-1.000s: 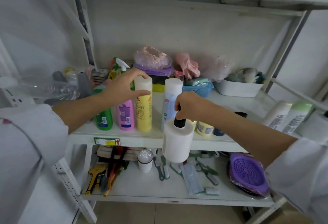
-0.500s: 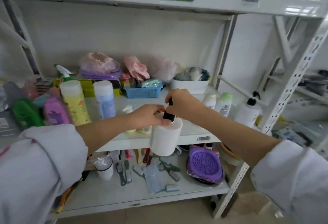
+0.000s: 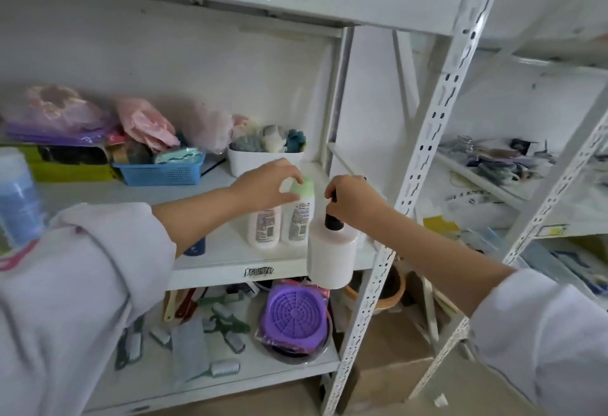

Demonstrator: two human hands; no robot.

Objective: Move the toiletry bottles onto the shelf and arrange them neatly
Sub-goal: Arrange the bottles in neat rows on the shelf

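My right hand (image 3: 350, 200) grips the black pump top of a large white pump bottle (image 3: 332, 256), which hangs in front of the white shelf's front edge (image 3: 230, 272). My left hand (image 3: 268, 182) reaches over two upright bottles at the shelf's right end. Its fingers close around the cap of the green-capped bottle (image 3: 301, 214); a white bottle (image 3: 265, 226) stands just left of it. At the far left edge stands a blue-and-white bottle (image 3: 18, 195).
A blue basket (image 3: 161, 172), a white tub (image 3: 263, 160) and bagged items line the shelf's back. A small dark jar (image 3: 195, 246) sits under my left forearm. The lower shelf holds brushes and a purple strainer (image 3: 294, 317). A perforated white upright (image 3: 424, 139) stands right.
The view has swung right. My left hand left the pump bottle and moved right to the green-capped bottle. My right hand carried the pump bottle right along the shelf front.
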